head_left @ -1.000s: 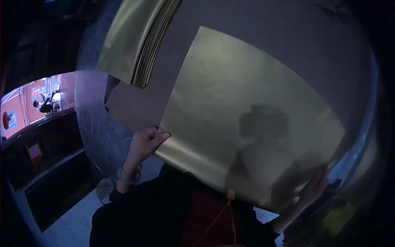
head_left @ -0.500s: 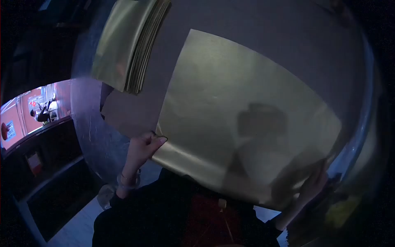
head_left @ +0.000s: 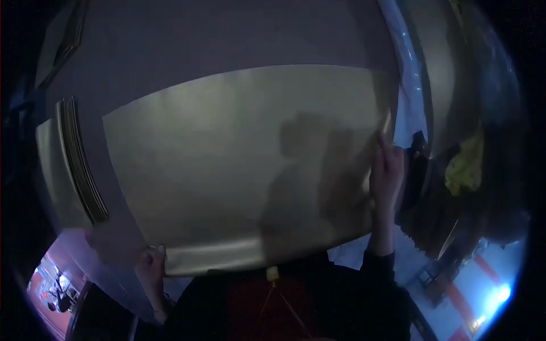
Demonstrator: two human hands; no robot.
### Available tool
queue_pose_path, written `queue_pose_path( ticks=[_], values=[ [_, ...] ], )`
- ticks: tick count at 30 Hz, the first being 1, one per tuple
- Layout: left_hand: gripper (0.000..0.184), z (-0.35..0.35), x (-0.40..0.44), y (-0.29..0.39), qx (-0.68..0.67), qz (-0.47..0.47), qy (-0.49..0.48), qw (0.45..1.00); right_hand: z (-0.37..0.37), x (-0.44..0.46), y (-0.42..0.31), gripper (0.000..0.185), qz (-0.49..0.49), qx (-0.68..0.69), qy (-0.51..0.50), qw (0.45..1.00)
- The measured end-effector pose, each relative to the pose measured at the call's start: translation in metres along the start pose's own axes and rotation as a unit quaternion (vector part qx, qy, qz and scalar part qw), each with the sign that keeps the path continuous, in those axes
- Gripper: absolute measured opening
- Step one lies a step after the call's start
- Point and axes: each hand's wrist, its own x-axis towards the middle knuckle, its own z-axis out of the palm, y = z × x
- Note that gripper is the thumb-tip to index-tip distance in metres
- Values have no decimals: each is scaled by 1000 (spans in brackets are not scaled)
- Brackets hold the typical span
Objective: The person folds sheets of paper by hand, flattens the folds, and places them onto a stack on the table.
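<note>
A large gold-coloured sheet (head_left: 210, 148) with a dull sheen lies over a dark surface in front of me. My left hand (head_left: 151, 270) pinches its near left corner between thumb and fingers. Along the near side the sheet bends downward in a shiny curve close to my body. At the right edge, my right hand (head_left: 388, 165) has its fingers closed on the sheet, partly in shadow. Shadows fall across the sheet's right half.
A stack of folded gold sheets (head_left: 82, 165) lies to the left on the dark tabletop (head_left: 227, 34). Clear plastic wrap (head_left: 410, 74) runs along the right side, with a yellow crumpled item (head_left: 465, 170) beyond it. A person (head_left: 60, 295) appears far off at lower left.
My view has turned to the right, so the sheet and the stack appear rotated and further left. Both hands keep hold of the sheet's edges.
</note>
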Motion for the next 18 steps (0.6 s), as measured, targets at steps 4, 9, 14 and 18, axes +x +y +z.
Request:
queue_pose_path(
  ticks=[4,9,14,18],
  values=[
    [27,6,1,-9,21,101,31,994,-3,-2,-1,35,40,8,-16,999],
    [22,5,-4,-2,-4,49,-2,999,-4,-3,1,34,73,39,-19,996],
    [20,11,-9,5,-92,58,-16,994,-4,-2,0,35,88,10,-27,996],
    [20,20,-8,5,-117,93,29,988,-5,-2,0,35,93,10,-31,995]
  ],
)
